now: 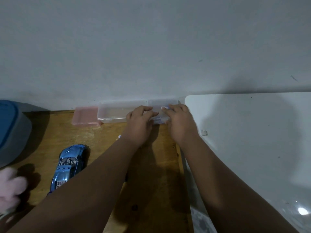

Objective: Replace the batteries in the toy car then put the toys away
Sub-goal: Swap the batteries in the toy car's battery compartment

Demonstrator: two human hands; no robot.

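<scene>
A shiny blue toy car (69, 164) lies on the wooden table (151, 182) at the lower left, its rear partly hidden by my left forearm. Against the wall stand a pink box (85, 116), a long clear plastic box (117, 111) and a smaller clear box (160, 113). My left hand (139, 125) and my right hand (180, 123) both rest on the smaller clear box, fingers curled over its lid and front edge. Whether its lid is up or down is hidden by the fingers.
A blue-lidded storage bin (11, 132) stands at the left edge. A pink plush toy (10, 187) lies at the lower left. A white board or lid (252, 140) covers the right side. A small scrap (119, 136) lies near my left wrist.
</scene>
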